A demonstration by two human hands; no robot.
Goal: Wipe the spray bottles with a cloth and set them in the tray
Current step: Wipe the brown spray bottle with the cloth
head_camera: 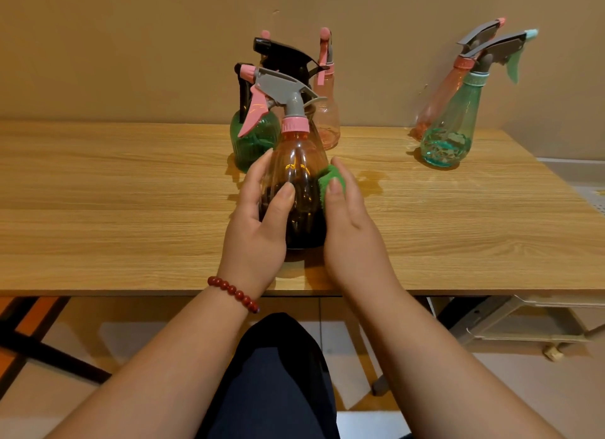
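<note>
A pink see-through spray bottle (pixel 296 163) with a grey head and pink trigger stands upright in the middle of the wooden table (pixel 131 209). My left hand (pixel 258 222) grips its left side. My right hand (pixel 350 222) presses a green cloth (pixel 329 181) against its right side. Behind it stand a green bottle (pixel 250 140) with a black head, a dark bottle with a black trigger (pixel 284 57), and a pale pink bottle (pixel 327 111). At the far right stand a teal bottle (pixel 450 137) and a pink bottle (pixel 442 98). No tray is in view.
A tan wall runs right behind the table. The table's front edge lies just under my wrists. A metal frame (pixel 523 320) sits below the table's right end. A red bead bracelet (pixel 234 293) circles my left wrist.
</note>
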